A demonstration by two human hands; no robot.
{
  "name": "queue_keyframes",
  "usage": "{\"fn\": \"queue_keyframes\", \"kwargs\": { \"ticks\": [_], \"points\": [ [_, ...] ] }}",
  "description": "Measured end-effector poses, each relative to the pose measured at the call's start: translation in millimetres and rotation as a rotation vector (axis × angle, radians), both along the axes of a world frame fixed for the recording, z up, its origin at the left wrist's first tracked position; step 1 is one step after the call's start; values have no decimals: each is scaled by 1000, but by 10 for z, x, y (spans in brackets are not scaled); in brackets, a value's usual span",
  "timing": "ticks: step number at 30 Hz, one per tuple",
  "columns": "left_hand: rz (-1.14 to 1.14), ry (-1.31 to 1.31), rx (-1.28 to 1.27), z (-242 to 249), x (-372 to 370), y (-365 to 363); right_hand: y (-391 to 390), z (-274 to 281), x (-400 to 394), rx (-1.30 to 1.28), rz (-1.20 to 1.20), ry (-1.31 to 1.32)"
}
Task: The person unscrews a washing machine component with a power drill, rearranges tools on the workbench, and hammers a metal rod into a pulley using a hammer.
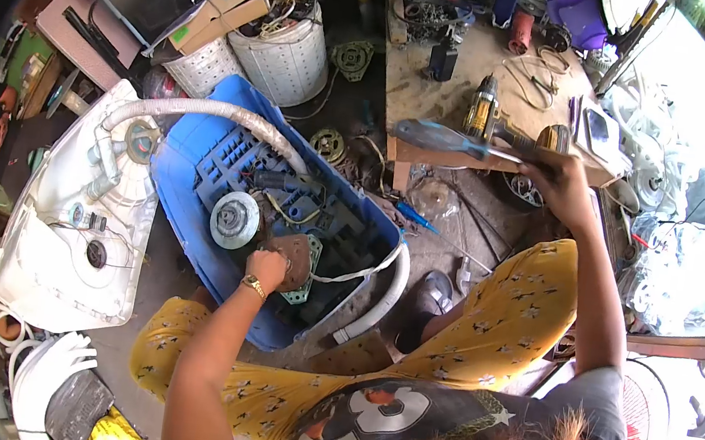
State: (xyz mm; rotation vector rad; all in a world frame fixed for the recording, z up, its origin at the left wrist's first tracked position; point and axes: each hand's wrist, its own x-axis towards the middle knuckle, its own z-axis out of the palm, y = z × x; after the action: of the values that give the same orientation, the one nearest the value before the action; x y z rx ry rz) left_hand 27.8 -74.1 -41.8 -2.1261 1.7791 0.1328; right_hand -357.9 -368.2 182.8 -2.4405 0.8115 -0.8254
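My left hand (pixel 268 269), with a gold watch at the wrist, is closed against a rusty brown metal part (pixel 300 259) with a green-edged plate under it. That part sits inside an upturned blue washing machine body (pixel 186 163), beside a round grey pulley-like disc (pixel 235 220). My right hand (pixel 559 189) is raised at the table's near edge. It grips a screwdriver (pixel 443 138) by the shaft, so the blue-grey handle points left, away from the hand. The fingers of my left hand are partly hidden from above.
A grey drain hose (pixel 207 109) arches over the blue body. To its left lies a white machine panel (pixel 45 255). The wooden table (pixel 438 111) holds a cordless drill (pixel 481 108) and a phone (pixel 598 128). A blue screwdriver (pixel 417 217) lies on the floor. People are at far left.
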Motion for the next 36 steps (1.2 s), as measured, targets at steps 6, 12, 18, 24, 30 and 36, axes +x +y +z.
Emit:
{"fn": "queue_keyframes", "kwargs": {
  "ticks": [6, 12, 18, 24, 30, 36],
  "points": [
    [-39, -60, -36, -28, 29, 4, 148, 138, -897, 4, -370, -58],
    [-145, -88, -3, -77, 131, 38, 224, -861, -1671, -7, -620, -382],
    [-111, -70, -83, -207, 162, 62, 858, -1766, -1646, 205, -838, -54],
    [-131, -75, -84, -168, 151, 62, 1220, -2151, -1427, 455, -1008, 369],
    [-130, -100, -333, 492, -84, 102, 1144, -2858, -1396, 715, -959, 334],
    [-156, -216, -185, 2262, -809, -112, 1136, -2698, -1148, 448, -949, 314]
  ]
}}
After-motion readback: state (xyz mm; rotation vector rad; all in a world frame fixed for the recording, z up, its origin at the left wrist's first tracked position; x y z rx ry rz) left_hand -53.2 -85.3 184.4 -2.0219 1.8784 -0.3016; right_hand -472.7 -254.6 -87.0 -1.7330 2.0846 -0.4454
